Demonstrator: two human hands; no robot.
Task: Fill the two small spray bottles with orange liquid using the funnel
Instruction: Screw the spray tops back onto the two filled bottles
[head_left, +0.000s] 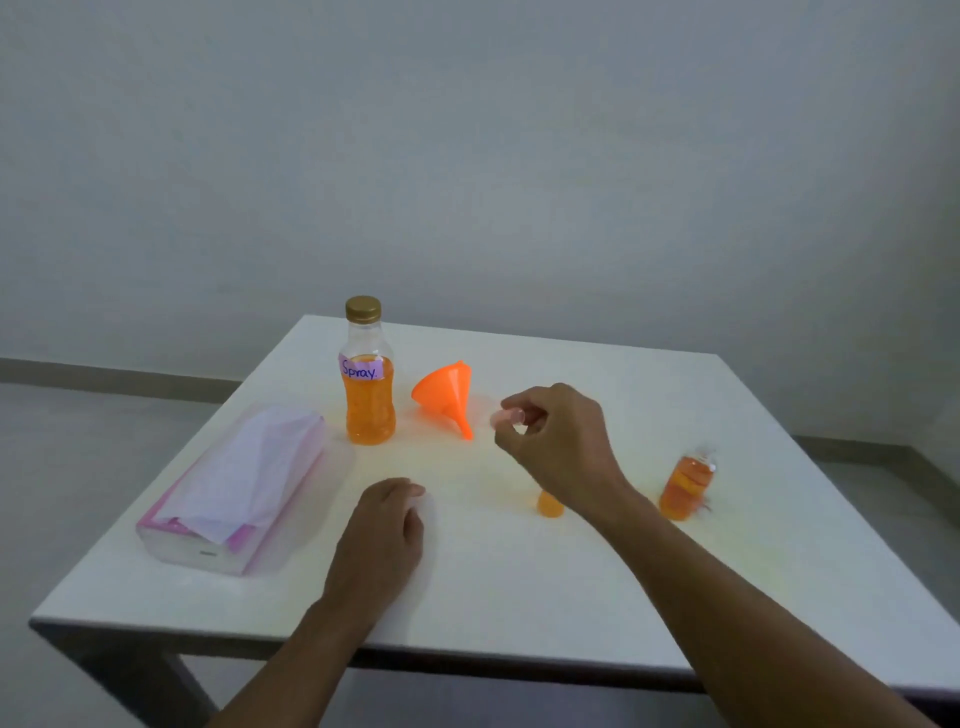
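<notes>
Counter (519, 597): white, square top; it carries every item listed below.
Left hand (387, 525): rests knuckles-up on the counter near the front edge, left of centre.
Left hand fingers (410, 491): curled under toward the surface; cannot tell whether they hold anything.
Tissue pack (239, 483): clear wrapper with pink edging, lying flat at the left side of the counter, white sheets showing at its top.
Near small bottle (549, 504): upright, orange liquid inside. Only its lower part shows, since the right wrist crosses in front of its top.
Right-side small bottle (685, 488): stands well apart to the right of the right forearm and holds orange liquid. Its outline is blurred, with a clear top part.
Right hand (563, 434): raised above the counter, over the near small bottle and just right of the funnel.
Right hand fingers (524, 400): closed together with the thumb, pinching a small pale piece (506, 417); its exact shape is too blurred to tell.
Funnel (447, 395): orange, lying on its side between the large bottle and the right hand, spout pointing toward the viewer.
Large bottle (368, 395): upright, gold cap on, label reading "Spray.", orange liquid up to the label. It is just left of the funnel.
Wall (467, 156): plain grey, behind the counter.
</notes>
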